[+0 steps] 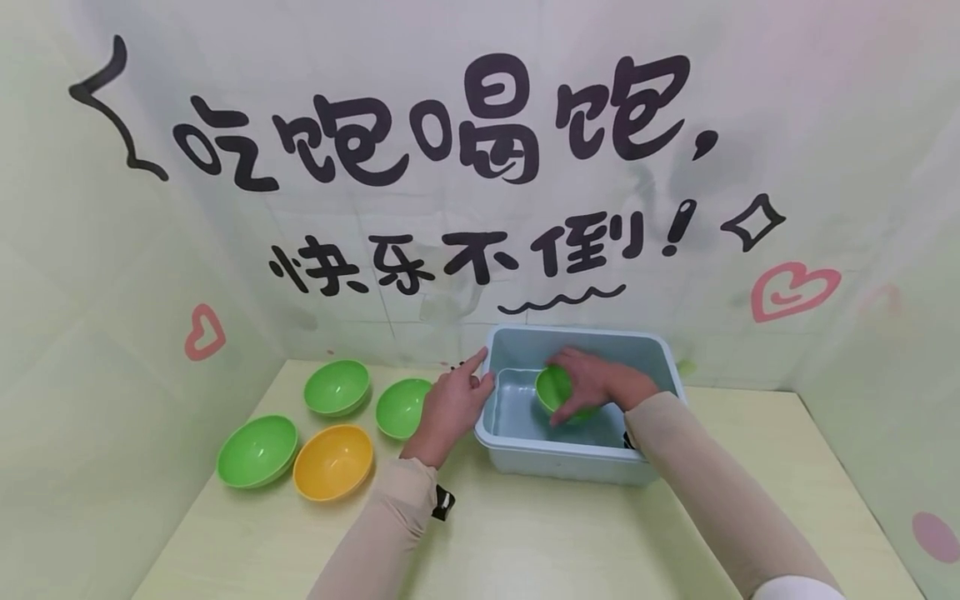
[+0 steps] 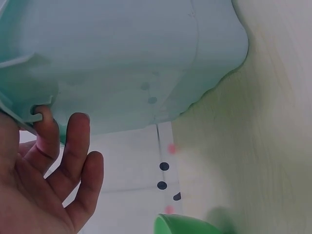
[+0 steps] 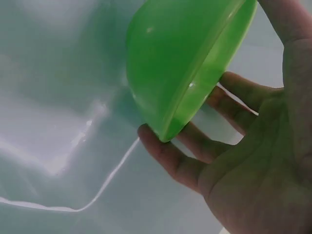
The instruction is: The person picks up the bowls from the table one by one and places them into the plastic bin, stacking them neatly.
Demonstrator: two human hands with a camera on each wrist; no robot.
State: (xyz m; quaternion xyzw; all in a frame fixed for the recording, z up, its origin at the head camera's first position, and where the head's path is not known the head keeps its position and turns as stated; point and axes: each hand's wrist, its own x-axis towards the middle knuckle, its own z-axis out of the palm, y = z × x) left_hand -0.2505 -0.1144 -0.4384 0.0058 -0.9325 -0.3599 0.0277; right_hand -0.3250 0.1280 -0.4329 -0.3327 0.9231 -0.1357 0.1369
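A pale blue plastic tub (image 1: 558,467) stands on the pale yellow table near the back wall. My right hand (image 1: 596,385) reaches into it and holds a small green bowl (image 1: 553,388) tilted on its side, thumb on one edge and fingers under the rim. In the right wrist view the green bowl (image 3: 185,58) sits between the thumb and fingers of my right hand (image 3: 253,170), above the tub's wet floor (image 3: 58,107). My left hand (image 1: 456,402) rests against the tub's left rim with fingers straight. In the left wrist view its fingers (image 2: 75,141) touch under the tub's lip (image 2: 122,58).
Left of the tub lie three green bowls (image 1: 337,387) (image 1: 402,407) (image 1: 257,451) and a yellow bowl (image 1: 333,462), all mouth up. One green bowl's rim (image 2: 187,226) shows below the left hand. Walls with printed lettering close in the back and both sides.
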